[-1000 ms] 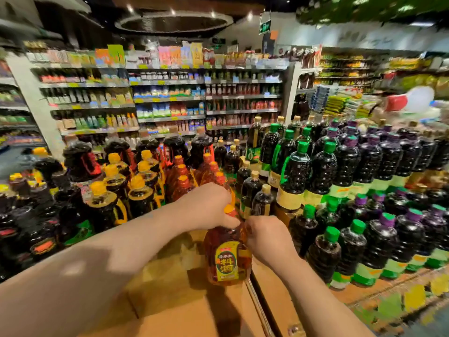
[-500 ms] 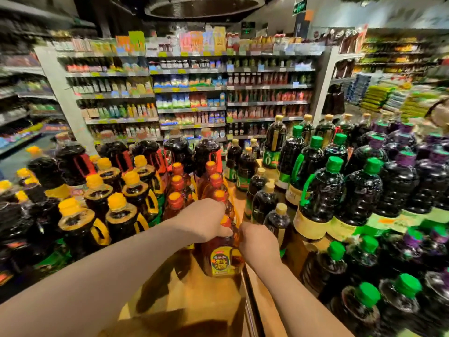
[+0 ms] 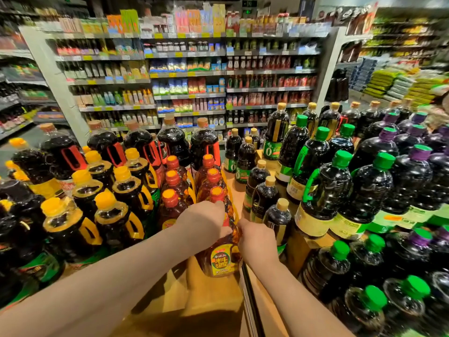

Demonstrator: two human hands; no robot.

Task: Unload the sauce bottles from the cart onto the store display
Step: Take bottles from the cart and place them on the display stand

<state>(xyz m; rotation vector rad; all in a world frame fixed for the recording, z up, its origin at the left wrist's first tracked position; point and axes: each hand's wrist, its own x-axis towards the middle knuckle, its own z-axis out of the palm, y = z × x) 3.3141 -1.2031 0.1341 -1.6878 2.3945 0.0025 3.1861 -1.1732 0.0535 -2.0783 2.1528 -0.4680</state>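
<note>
Your left hand (image 3: 202, 221) curls over the neck and shoulder of the amber cooking-wine bottle (image 3: 222, 257), fingers wrapped down its far side, while your right hand (image 3: 257, 240) grips the bottle's right side with fingers bent around it, knuckles toward you. The bottle stands upright on the wooden display top (image 3: 184, 295), at the near end of the row of orange-capped amber bottles (image 3: 173, 190) and just left of the dark divider rail (image 3: 250, 300). You have bare board in front of it, yellow-capped jugs (image 3: 114, 215) close on the left and tan-capped dark bottles (image 3: 277, 220) close on the right.
</note>
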